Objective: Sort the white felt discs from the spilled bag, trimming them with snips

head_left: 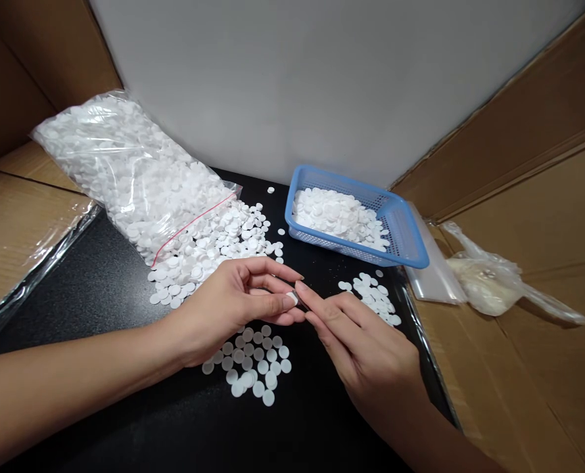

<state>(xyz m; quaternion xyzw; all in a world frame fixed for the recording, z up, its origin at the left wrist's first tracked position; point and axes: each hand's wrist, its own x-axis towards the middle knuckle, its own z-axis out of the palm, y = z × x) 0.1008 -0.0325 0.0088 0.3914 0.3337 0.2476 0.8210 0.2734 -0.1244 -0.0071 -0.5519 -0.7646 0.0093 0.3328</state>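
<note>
My left hand (233,305) is closed in a pinch on a small white disc (291,300) held at its fingertips above the black table (100,282). My right hand (366,355) meets it from the right, fingers pressed together on a thin dark tool (300,303) whose tip touches the disc. Below the hands lies a small group of loose white discs (256,364). Another small cluster of discs (374,295) sits to the right of my right hand's fingers.
A large clear bag of white discs (125,171) lies open at the back left, spilling a pile (213,243) onto the table. A blue plastic basket (405,230) with discs stands at the back right. Cardboard walls surround the table; crumpled plastic bags (490,279) lie on the right.
</note>
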